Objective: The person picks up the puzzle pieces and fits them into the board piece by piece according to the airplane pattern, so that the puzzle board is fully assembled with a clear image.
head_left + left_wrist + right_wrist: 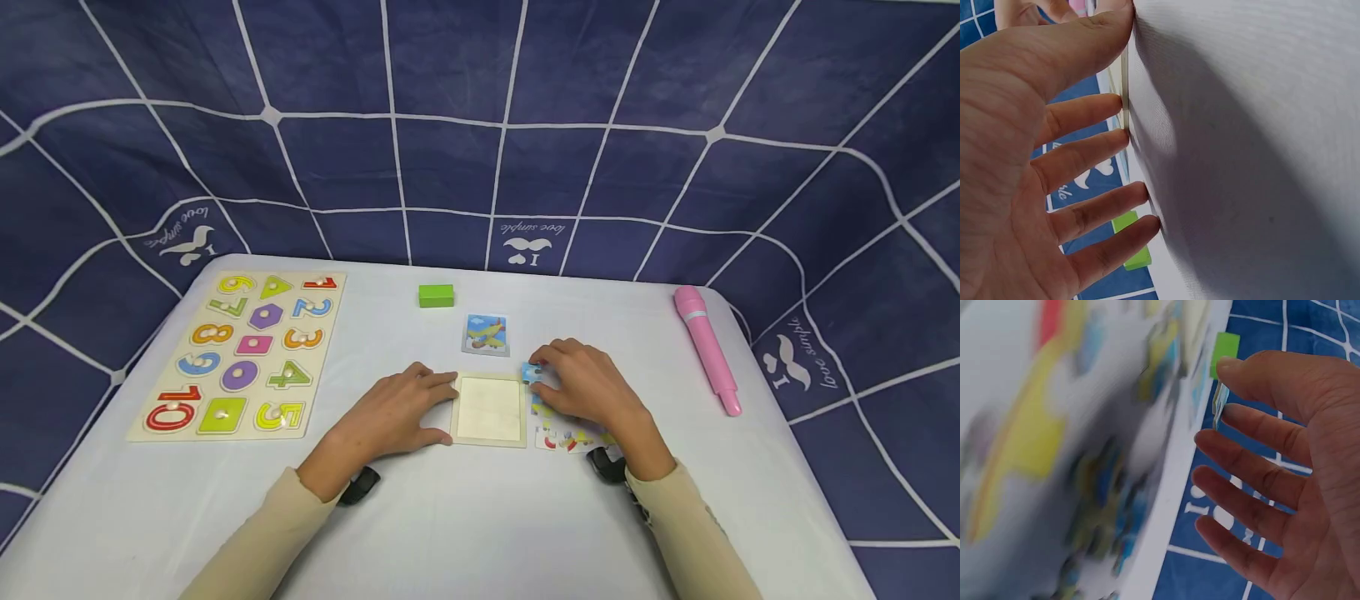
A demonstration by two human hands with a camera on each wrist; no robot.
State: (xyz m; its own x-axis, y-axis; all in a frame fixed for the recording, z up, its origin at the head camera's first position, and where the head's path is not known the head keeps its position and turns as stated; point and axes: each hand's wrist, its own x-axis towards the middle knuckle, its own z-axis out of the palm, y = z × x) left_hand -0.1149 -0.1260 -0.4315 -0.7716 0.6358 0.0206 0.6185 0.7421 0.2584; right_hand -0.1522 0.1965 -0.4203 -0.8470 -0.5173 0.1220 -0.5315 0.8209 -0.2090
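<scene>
- White cloth [450, 533]: a wrist dragging on it could have rucked it, shifting whatever lay on top.
- Number board [279, 351]: it lay flat, well apart from the left hand [401, 408], so the risk seemed slight; a wide swing of that arm could have knocked it.
- Left hand: its fingers were extended, touching the left edge of the shallow frame [489, 408] without wrapping it. With that one side steadied, a sideways shove could have turned the frame.
- Right hand [588, 383]: it pinched a blue puzzle piece [529, 372] between thumb and forefinger; lowering the wrist could have scattered the loose puzzle pieces [546, 437] under and beside it.
- Frame: it lay flat between the hands, bare inside; its raised rim could have caught a piece put down crooked.
- Picture card [486, 335]: it lay just beyond the frame, where a far reach could have nudged it.
- Loose puzzle pieces: they lay close together right of the frame, partly hidden, so moving one could have dragged another.
- Blue puzzle piece: it was at the frame's upper right corner, whether touching I could not tell; an uneven pinch could have twisted it loose.
</scene>
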